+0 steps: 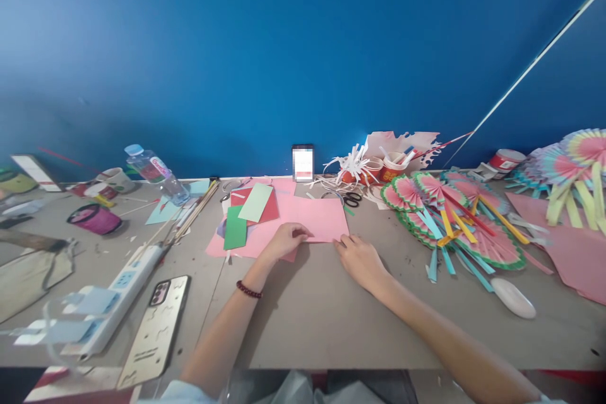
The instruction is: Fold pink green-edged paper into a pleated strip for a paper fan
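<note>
A pink sheet of paper (322,218) lies on the grey table in front of me, its near edge towards my body. My left hand (287,240), with a dark beaded bracelet on the wrist, is curled with its fingers closed on the left end of that edge. At the near right corner, my right hand (358,257) pinches the same sheet with bent fingers. Left of the sheet, a green card (235,228), a pale green card (256,202) and a red card (268,207) overlap on more pink paper (216,247). Black-handled scissors (352,199) rest just beyond the sheet.
Pleated paper fans (487,240) with ribbons crowd the right, beside a white computer mouse (514,297). On the left are a power strip (124,287), a phone (158,328), a tilted bottle (158,170) and thin sticks (196,211). Paper cups (392,167) stand by the blue wall.
</note>
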`<state>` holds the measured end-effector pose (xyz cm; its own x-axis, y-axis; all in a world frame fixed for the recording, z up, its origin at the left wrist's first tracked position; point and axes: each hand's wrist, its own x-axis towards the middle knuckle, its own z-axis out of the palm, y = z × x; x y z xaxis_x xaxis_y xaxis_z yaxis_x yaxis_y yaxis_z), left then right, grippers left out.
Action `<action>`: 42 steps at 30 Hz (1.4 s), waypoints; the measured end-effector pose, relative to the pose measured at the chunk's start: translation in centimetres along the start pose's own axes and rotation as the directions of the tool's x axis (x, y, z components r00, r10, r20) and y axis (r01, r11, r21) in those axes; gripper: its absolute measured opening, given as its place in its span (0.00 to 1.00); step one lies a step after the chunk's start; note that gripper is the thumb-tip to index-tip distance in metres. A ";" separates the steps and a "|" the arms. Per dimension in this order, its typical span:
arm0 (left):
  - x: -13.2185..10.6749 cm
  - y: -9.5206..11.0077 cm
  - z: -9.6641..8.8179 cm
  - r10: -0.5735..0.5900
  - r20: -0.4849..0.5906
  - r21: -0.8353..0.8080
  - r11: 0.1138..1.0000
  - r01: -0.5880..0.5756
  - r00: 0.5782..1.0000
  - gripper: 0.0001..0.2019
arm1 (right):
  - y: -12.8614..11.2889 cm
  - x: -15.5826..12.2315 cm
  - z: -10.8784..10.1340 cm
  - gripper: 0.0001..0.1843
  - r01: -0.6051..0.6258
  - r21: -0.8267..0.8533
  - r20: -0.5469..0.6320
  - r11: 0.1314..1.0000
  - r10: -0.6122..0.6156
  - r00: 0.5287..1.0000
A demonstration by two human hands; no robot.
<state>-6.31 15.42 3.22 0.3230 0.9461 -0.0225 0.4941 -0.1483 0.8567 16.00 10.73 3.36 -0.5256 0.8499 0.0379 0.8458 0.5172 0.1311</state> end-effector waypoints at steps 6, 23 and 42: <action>0.2 -0.4 -0.2 0.017 0.016 0.019 1.000 -0.018 1.000 0.09 | 0.0 -0.1 0.0 0.19 0.000 0.000 0.000 1.000 0.000 1.000; -0.1 -2.1 0.9 0.115 -0.091 0.077 0.991 -0.108 0.989 0.09 | -1.7 -0.2 -0.1 0.34 -0.024 -0.039 0.049 0.999 0.026 0.998; 0.1 -2.0 1.5 0.044 -0.160 0.084 0.996 -0.030 0.986 0.08 | -0.5 -0.2 0.1 0.27 -0.029 0.038 0.027 0.999 0.028 0.999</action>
<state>-6.04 15.36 0.68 0.2106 0.9726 0.0979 0.5501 -0.2008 0.8106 15.64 10.30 3.15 -0.4992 0.8664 0.0150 0.8635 0.4959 0.0924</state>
